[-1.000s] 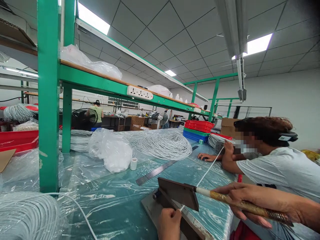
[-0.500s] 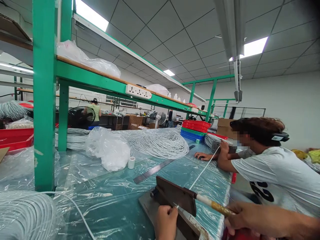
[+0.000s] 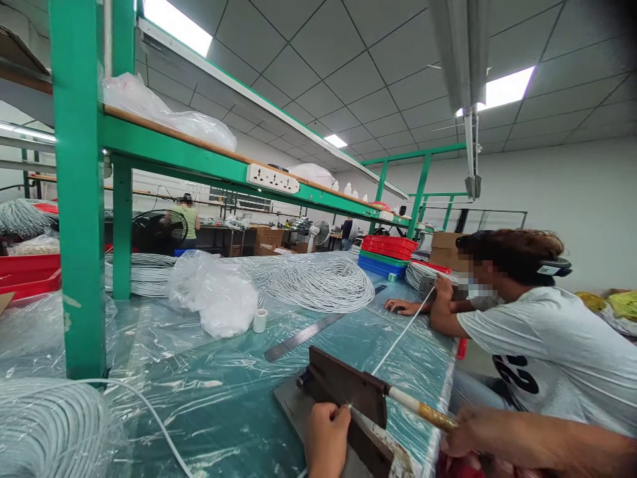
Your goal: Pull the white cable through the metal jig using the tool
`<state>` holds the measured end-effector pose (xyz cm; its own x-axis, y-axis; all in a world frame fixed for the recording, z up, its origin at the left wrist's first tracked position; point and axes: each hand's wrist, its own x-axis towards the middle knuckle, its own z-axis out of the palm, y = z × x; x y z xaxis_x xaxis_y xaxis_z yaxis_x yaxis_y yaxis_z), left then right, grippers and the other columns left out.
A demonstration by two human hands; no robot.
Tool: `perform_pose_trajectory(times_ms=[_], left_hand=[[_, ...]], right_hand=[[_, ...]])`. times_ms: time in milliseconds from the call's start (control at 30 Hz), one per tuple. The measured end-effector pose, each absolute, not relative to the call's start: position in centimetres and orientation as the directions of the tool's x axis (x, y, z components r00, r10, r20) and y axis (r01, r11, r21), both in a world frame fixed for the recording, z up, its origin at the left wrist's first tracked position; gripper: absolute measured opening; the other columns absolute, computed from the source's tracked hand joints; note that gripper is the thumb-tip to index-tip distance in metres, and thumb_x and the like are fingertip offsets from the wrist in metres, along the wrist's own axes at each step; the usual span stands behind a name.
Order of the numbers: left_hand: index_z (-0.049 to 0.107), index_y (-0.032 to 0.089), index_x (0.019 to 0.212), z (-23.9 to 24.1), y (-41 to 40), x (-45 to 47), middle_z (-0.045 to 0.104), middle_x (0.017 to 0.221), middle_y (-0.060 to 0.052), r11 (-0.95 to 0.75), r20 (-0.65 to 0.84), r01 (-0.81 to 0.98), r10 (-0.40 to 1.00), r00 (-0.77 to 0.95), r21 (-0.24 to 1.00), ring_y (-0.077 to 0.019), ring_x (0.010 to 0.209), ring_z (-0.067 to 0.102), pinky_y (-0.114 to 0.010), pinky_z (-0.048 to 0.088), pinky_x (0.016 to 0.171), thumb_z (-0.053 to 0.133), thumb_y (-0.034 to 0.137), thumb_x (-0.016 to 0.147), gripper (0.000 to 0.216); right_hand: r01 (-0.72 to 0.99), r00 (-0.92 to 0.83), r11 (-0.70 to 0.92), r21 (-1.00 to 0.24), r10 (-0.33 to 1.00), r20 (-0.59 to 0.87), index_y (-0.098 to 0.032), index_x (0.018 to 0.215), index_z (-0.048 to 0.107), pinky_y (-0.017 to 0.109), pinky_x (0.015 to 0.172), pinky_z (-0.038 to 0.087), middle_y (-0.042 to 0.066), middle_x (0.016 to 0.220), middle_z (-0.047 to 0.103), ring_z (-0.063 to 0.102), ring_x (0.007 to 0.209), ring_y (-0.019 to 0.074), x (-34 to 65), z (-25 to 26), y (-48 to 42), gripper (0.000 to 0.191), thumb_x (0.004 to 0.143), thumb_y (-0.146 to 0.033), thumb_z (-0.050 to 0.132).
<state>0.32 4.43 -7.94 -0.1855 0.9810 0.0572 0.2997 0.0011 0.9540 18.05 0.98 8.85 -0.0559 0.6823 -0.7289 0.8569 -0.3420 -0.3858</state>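
Note:
My left hand (image 3: 326, 438) is closed in a pinch on the end of a white cable (image 3: 401, 335) right at the dark blade (image 3: 348, 385) of a lever cutter. The cutter stands on a grey base plate (image 3: 291, 408) at the near table edge. My right hand (image 3: 465, 431) is wrapped round the cutter's yellowish taped handle (image 3: 428, 411), low at the right. The cable stretches away up to the raised hand (image 3: 442, 287) of a person in a white T-shirt (image 3: 547, 345) seated on my right.
The table (image 3: 223, 392) is covered in plastic sheet. On it lie a steel ruler (image 3: 301, 337), a small tape roll (image 3: 259, 320), a crumpled plastic bag (image 3: 219, 295) and coils of white cable (image 3: 318, 282) (image 3: 44, 425). A green shelf post (image 3: 77, 199) stands at left. Red and blue trays (image 3: 388, 255) sit further back.
My right hand has pushed the cutter handle downward, so the blade has swung lower. My left hand stayed pinched at the blade. The view has shifted slightly.

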Motion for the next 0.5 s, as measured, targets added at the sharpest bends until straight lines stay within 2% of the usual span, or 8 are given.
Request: perform_pose_trajectory(times_ms=[100, 167, 300, 500], left_hand=[[0.018, 0.02, 0.045, -8.2, 4.5, 0.3, 0.012, 0.048, 0.005, -0.004, 0.061, 0.292, 0.981, -0.186, 0.956, -0.0108, 0.047, 0.022, -0.028, 0.012, 0.05, 0.04, 0.027, 0.071, 0.035], [0.018, 0.02, 0.046, -8.4, 4.5, 0.3, 0.013, 0.049, 0.004, -0.013, 0.068, 0.282, 0.98, -0.186, 0.959, -0.0109, 0.048, 0.022, -0.027, 0.012, 0.051, 0.039, 0.03, 0.07, 0.033], [0.02, 0.02, 0.046, -8.8, 4.7, 0.4, 0.014, 0.05, 0.004, -0.03, 0.076, 0.246, 0.981, -0.179, 0.969, -0.0112, 0.05, 0.022, -0.027, 0.012, 0.051, 0.036, 0.035, 0.067, 0.031], [0.02, 0.021, 0.046, -9.7, 5.2, 0.8, 0.014, 0.05, 0.004, -0.057, 0.096, 0.195, 0.976, -0.197, 0.979, -0.0112, 0.051, 0.022, -0.028, 0.012, 0.051, 0.034, 0.042, 0.064, 0.03]], right_hand=[[0.855, -0.005, -0.389, -0.342, 0.654, -0.757, -0.019, 0.045, 0.032, 0.014, 0.019, 0.02, -0.005, 0.027, 0.018, 0.014, 0.022, 0.0058, 17.7, 8.6, 1.0, 0.02, 0.064, -0.023, 0.037], [0.872, -0.001, -0.337, -0.355, 0.725, -0.689, -0.019, 0.04, 0.028, 0.013, 0.017, 0.014, -0.005, 0.027, 0.015, 0.011, 0.021, 0.0053, 17.4, 8.2, 1.0, 0.025, 0.063, -0.021, 0.037], [0.875, -0.017, -0.254, -0.413, 0.835, -0.55, -0.019, 0.037, 0.023, 0.013, 0.017, 0.007, -0.006, 0.026, 0.014, 0.009, 0.019, 0.0049, 16.9, 7.2, 0.4, 0.037, 0.072, -0.017, 0.033], [0.883, 0.041, -0.26, -0.391, 0.873, -0.486, -0.018, 0.04, 0.025, 0.016, 0.022, 0.003, -0.007, 0.027, 0.016, 0.007, 0.02, 0.0039, 15.7, 8.0, -0.9, 0.038, 0.076, -0.009, 0.033]])
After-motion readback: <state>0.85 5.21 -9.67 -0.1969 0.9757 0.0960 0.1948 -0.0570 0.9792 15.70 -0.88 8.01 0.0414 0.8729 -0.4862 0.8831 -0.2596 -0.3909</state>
